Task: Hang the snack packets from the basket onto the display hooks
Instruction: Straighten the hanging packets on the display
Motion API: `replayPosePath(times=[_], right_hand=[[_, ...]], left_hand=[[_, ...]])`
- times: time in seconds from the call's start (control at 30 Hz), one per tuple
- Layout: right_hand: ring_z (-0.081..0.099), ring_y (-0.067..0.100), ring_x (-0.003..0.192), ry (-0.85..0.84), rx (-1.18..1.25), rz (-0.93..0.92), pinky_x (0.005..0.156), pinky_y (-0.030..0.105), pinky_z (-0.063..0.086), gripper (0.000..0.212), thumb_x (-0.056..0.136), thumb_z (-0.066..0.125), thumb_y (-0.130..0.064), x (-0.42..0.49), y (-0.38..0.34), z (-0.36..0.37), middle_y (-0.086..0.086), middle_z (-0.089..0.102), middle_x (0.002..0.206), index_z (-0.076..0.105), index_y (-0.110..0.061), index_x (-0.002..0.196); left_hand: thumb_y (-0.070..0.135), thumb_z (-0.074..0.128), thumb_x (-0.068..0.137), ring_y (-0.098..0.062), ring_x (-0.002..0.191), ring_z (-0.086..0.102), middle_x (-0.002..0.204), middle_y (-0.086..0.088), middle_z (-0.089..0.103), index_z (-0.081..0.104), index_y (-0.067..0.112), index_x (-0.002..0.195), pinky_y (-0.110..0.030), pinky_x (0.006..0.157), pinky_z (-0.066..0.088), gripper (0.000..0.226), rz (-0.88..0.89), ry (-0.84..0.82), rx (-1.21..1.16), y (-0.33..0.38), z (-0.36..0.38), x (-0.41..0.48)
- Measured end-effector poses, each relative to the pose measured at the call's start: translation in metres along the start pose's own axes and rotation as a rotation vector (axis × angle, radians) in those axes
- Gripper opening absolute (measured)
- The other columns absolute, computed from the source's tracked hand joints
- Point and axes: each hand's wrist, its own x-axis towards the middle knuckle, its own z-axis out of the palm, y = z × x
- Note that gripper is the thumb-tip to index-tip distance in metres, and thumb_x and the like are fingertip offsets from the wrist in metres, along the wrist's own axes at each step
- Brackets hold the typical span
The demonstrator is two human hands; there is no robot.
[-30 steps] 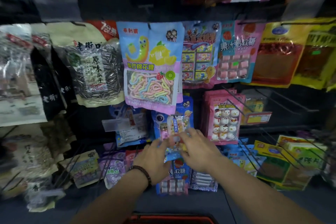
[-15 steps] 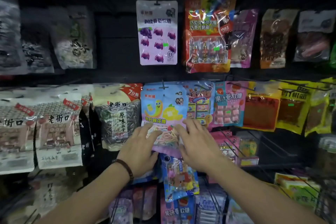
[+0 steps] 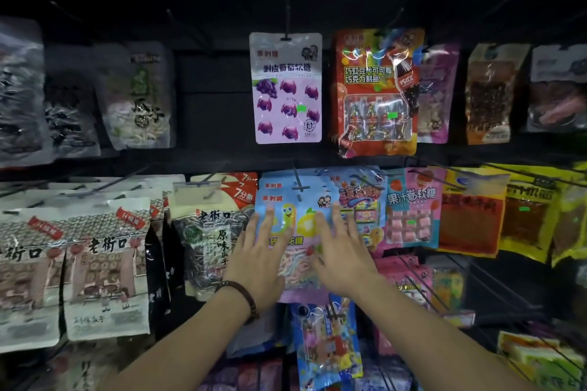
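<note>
A light-blue and pink marshmallow packet [image 3: 297,200] with a worm cartoon hangs at the middle of the second row, its top at a black display hook [image 3: 298,187]. More packets of the same kind hang behind it. My left hand [image 3: 259,259] lies flat on the packet's left half with fingers straight. My right hand [image 3: 341,251] lies flat on its right half, fingers spread and straight. Neither hand grips anything. The basket is out of view.
Sunflower-seed bags [image 3: 104,267] fill the left. A purple grape-gummy packet [image 3: 287,89] and a red chocolate packet [image 3: 378,92] hang above. Pink candy [image 3: 411,209] and yellow packets [image 3: 527,216] hang at right. Bare hooks [image 3: 416,282] jut out at lower right. A blue toy-candy packet [image 3: 328,346] hangs below my hands.
My hands left the small blue packet on the lower row and rose to the marshmallow packet above. My view tilted up, bringing the top row of packets into sight.
</note>
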Motion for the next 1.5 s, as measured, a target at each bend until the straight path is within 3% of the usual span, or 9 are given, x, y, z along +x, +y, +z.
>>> replayPosePath(times=[0.23,0.37,0.53,0.8,0.9,1.13,1.27,1.4,1.5], right_hand=[[-0.004,0.037,0.164,-0.003,0.17,0.003,0.125,0.056,0.034,0.083,0.106,0.058,-0.036,0.022,0.01,0.011,-0.004,-0.037,0.17,0.003,-0.037,0.168],[0.06,0.021,0.124,0.246,0.429,0.116,0.102,0.04,0.056,0.054,0.104,0.063,-0.028,0.025,0.015,0.021,0.005,0.032,0.159,0.043,-0.029,0.154],[0.069,0.018,0.099,0.251,0.769,0.283,0.075,0.026,0.056,0.044,0.097,0.076,-0.024,0.031,0.018,0.037,0.001,0.065,0.11,0.052,-0.016,0.133],[0.064,0.02,0.078,0.279,0.735,0.4,0.064,0.032,0.051,0.009,0.104,0.065,-0.021,0.035,0.016,0.049,0.002,0.067,0.093,0.06,-0.018,0.098],[0.065,0.026,0.08,0.32,0.725,0.403,0.068,0.037,0.053,0.015,0.106,0.058,-0.014,0.038,0.018,0.041,0.002,0.068,0.092,0.058,-0.017,0.092],[0.07,0.028,0.08,0.406,0.788,0.403,0.077,0.049,0.063,0.017,0.104,0.063,-0.016,0.042,0.035,0.016,0.0,0.068,0.086,0.059,-0.019,0.089],[0.063,0.022,0.074,0.303,0.686,0.377,0.066,0.034,0.053,0.015,0.103,0.065,-0.017,0.04,0.033,0.024,0.004,0.067,0.084,0.061,-0.009,0.091],[0.067,0.026,0.077,0.282,0.617,0.379,0.072,0.042,0.06,0.018,0.101,0.068,-0.023,0.044,0.031,0.03,0.004,0.067,0.082,0.061,-0.01,0.09],[0.06,0.019,0.083,0.385,0.51,0.398,0.065,0.038,0.055,0.017,0.1,0.068,-0.027,0.037,0.022,0.027,-0.001,0.061,0.102,0.054,-0.019,0.105]], left_hand=[[0.037,0.069,0.089,-0.043,0.155,-0.006,0.169,-0.009,-0.027,0.0,0.043,0.162,-0.054,0.124,0.03,0.101,-0.055,0.059,-0.241,0.008,0.015,0.01],[0.026,0.074,0.088,-0.037,0.153,0.008,0.167,0.0,-0.007,0.017,0.041,0.161,-0.048,0.118,0.036,0.094,-0.267,0.173,-0.61,0.008,0.026,0.011],[0.024,0.077,0.088,-0.029,0.131,0.045,0.143,-0.001,0.031,0.025,0.052,0.154,-0.044,0.11,0.047,0.089,-0.329,0.182,-0.76,-0.004,0.042,0.011],[0.027,0.078,0.088,-0.028,0.132,0.04,0.144,0.0,0.027,0.005,0.058,0.159,-0.048,0.111,0.046,0.106,-0.327,0.107,-0.836,-0.001,0.049,0.006],[0.032,0.076,0.089,-0.029,0.128,0.046,0.144,0.002,0.026,0.003,0.055,0.16,-0.048,0.112,0.047,0.104,-0.333,0.077,-0.875,-0.001,0.049,0.01],[0.029,0.077,0.091,-0.023,0.136,0.042,0.144,-0.002,0.029,0.006,0.028,0.166,-0.03,0.113,0.04,0.103,-0.311,0.032,-0.963,0.012,0.048,0.023],[0.034,0.077,0.089,-0.029,0.142,0.032,0.148,0.001,0.023,0.005,0.032,0.166,-0.045,0.121,0.036,0.105,-0.337,0.086,-0.883,0.009,0.05,0.025],[0.033,0.074,0.09,-0.033,0.148,0.021,0.155,0.004,0.01,0.005,0.033,0.165,-0.047,0.123,0.032,0.102,-0.335,0.1,-0.844,0.006,0.047,0.023],[0.031,0.074,0.09,-0.033,0.154,0.008,0.164,0.003,-0.004,0.0,0.035,0.164,-0.05,0.124,0.029,0.105,-0.323,0.107,-0.805,0.014,0.047,0.017]])
